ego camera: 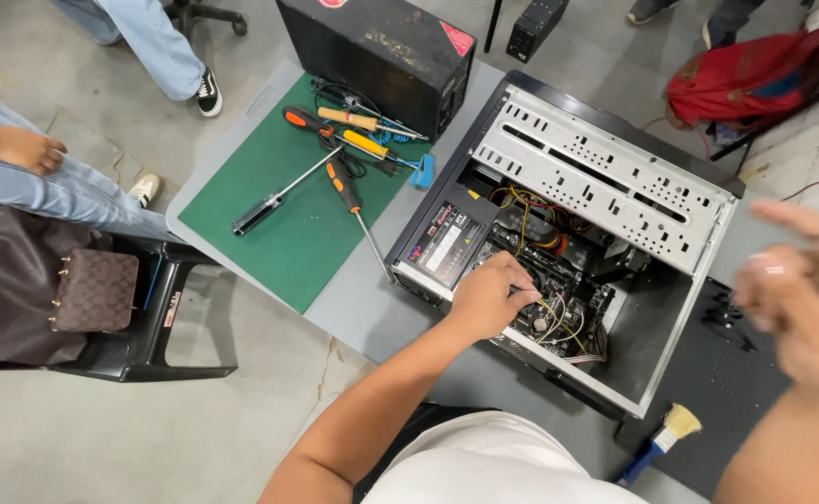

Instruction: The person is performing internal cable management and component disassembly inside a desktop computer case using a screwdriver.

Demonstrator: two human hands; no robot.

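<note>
Your left hand (489, 297) reaches into the open case (568, 233) on the counter (353, 308), its grip curled onto the board (559, 303) beside the power supply (447, 241). Your right hand (801, 299) hovers blurred, fingers spread, holding nothing.

A green mat (283, 229) at centre left of the frame carries several screwdrivers (346, 191), some with orange handles. Above it stands a black box (377, 51). A brush with a blue handle (663, 439) lies at lower right, a red bag (745, 79) at upper right, a brown handbag (92, 289) at left.
</note>
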